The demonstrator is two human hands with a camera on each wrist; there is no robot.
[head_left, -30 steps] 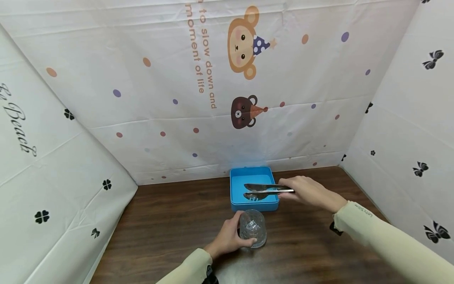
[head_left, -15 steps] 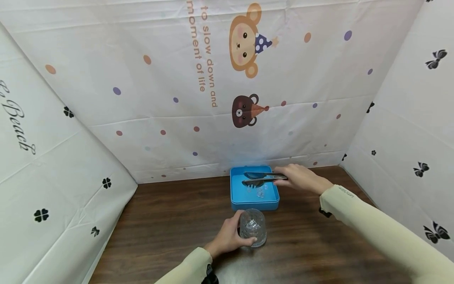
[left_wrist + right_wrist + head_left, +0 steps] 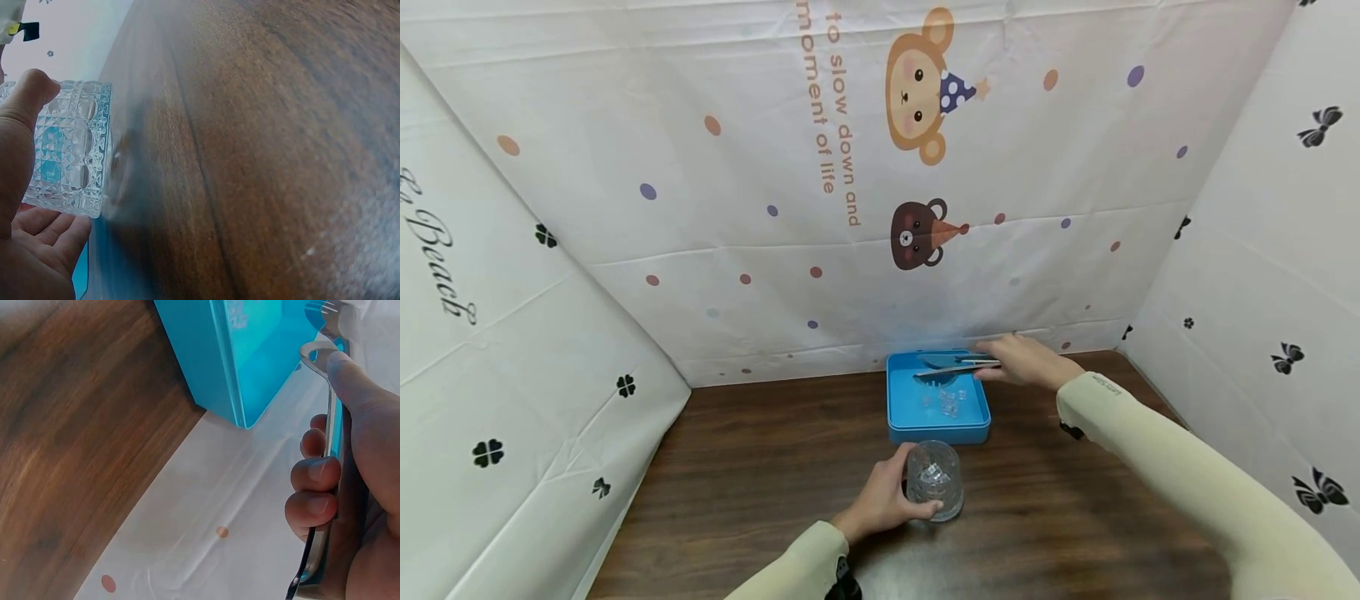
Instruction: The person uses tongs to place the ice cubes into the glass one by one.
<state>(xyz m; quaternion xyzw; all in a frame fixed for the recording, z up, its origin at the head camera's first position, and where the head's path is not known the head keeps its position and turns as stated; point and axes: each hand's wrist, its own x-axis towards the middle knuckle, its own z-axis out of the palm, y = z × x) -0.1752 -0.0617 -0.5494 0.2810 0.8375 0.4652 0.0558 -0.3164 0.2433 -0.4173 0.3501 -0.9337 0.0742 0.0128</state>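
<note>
My left hand (image 3: 880,498) holds a clear cut-glass tumbler (image 3: 935,492) that stands on the table, with thumb and fingers on opposite sides. Some clear pieces (image 3: 934,473) show inside the tumbler. The left wrist view shows the diamond-patterned glass wall (image 3: 69,147). With my right hand (image 3: 1028,363) I grip metal serving tongs (image 3: 943,372), whose ends are over the far part of a blue box (image 3: 936,435). One tongs end has fork-like prongs (image 3: 329,307). Several clear cubes (image 3: 950,404) lie in the box, nearer the tumbler than the tongs. Nothing visible is held between the tongs' ends.
The brown wooden table (image 3: 760,467) extends to both sides of the box and tumbler. A white printed cloth (image 3: 835,308) rises directly behind the box. Similar cloth walls (image 3: 1270,292) border the left and right sides.
My right hand has moved the tongs away from me, toward the back of the box, and lower, uncovering the cubes. My left hand and the tumbler have stayed put.
</note>
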